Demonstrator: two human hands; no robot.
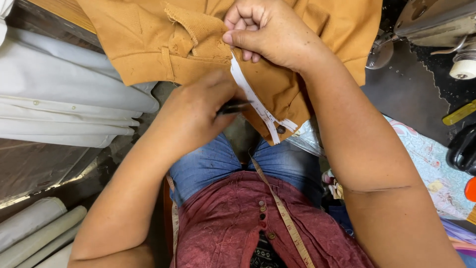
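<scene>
While hands pinch it: mustard shirt (pixel 148 44), white fabric (pixel 59 94) just beside.

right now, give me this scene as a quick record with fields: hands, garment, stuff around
left hand: grips a small dark tool, tip at the placket
right hand: pinches the collar of the mustard polo shirt
placket: white strip, dark button at its lower end
on the person: measuring tape around the neck
left side: folded white fabric
right side: sewing machine, partly in view
</scene>
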